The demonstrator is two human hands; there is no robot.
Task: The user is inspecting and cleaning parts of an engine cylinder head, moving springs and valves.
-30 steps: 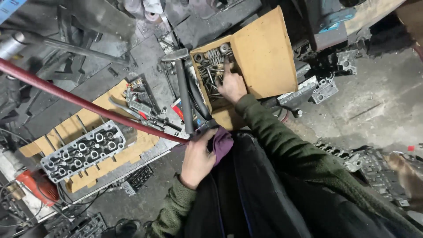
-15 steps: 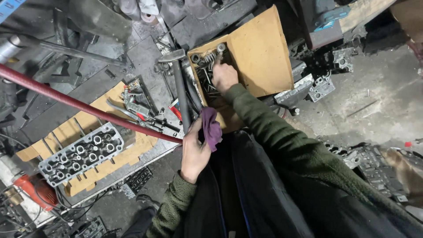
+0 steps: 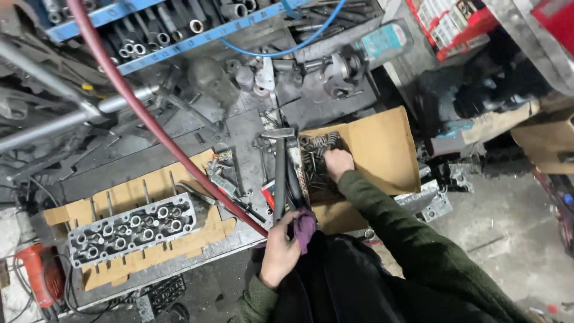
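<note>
Right hand [image 3: 338,162] digs among valve springs [image 3: 320,146] in the cardboard box [image 3: 382,149] — grip unclear; left hand [image 3: 281,248] pinches a purple rag [image 3: 305,227] — picking parts; next calls for a firm pinch.

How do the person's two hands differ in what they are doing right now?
The left hand is held close to the body and grips a purple rag; the right hand reaches further out, into the cardboard box of metal springs, with no rag. Both are bare and come from dark green sleeves.
</note>
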